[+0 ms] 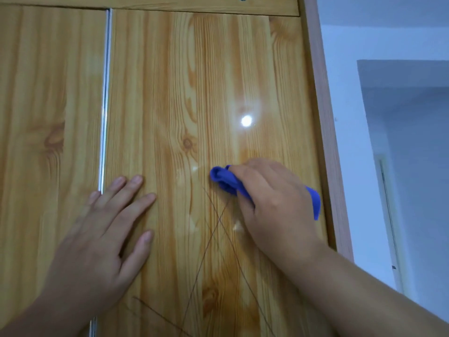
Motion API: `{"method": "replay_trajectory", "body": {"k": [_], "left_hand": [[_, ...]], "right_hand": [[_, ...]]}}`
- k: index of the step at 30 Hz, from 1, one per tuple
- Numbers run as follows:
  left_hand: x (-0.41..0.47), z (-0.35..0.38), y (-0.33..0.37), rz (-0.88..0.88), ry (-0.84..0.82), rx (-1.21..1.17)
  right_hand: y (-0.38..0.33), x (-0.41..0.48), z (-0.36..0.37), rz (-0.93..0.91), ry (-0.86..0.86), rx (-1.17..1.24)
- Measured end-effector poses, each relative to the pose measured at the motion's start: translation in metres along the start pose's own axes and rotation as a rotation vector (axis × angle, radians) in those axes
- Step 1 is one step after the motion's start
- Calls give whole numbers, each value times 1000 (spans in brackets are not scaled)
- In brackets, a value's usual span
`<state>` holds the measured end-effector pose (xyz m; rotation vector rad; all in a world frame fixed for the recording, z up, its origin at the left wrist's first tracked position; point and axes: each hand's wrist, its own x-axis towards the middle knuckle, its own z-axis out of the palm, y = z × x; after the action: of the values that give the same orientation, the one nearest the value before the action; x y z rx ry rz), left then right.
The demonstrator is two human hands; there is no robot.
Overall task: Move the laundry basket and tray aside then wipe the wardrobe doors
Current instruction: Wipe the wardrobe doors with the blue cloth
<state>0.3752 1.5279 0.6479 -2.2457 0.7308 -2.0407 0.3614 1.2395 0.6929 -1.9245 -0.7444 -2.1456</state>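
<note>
Blue cloth [226, 181], bunched into a wad, is what I have clamped in my right hand [269, 203], fingers curled around it and pressing it against the right wardrobe door [184, 81], a glossy pine-grain panel. One tail of the cloth sticks out past the far side of the hand, near the door's right edge. My left hand [102, 229] lies open and flat on the same door, fingers spread, just right of the metal strip [105, 105] that divides it from the left wardrobe door [48, 93]; it holds nothing and I judge it is steadying the panel. Neither laundry basket nor tray shows in this view, so I take it the wiping stage is under way. To do it well, I would keep even pressure and work in overlapping passes following the vertical grain. The bright lamp glare [246, 121] above the cloth helps reveal smears. Thin dark lines [218, 229] cross below my hand; whether they are scratches or marks I cannot tell.
</note>
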Motion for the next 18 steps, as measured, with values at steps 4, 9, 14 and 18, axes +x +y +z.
{"method": "replay_trajectory", "body": {"k": [4, 9, 14, 18], "left_hand": [[0, 1, -2, 19, 17, 7], [-1, 3, -3, 31, 32, -6], [-1, 2, -1, 27, 32, -15], [0, -2, 1, 17, -1, -4]], "right_hand": [[-33, -46, 13, -119, -252, -90], [-47, -92, 15, -329, -322, -54], [-20, -77, 2, -464, -450, -2], [14, -19, -2, -318, -431, 6]]}}
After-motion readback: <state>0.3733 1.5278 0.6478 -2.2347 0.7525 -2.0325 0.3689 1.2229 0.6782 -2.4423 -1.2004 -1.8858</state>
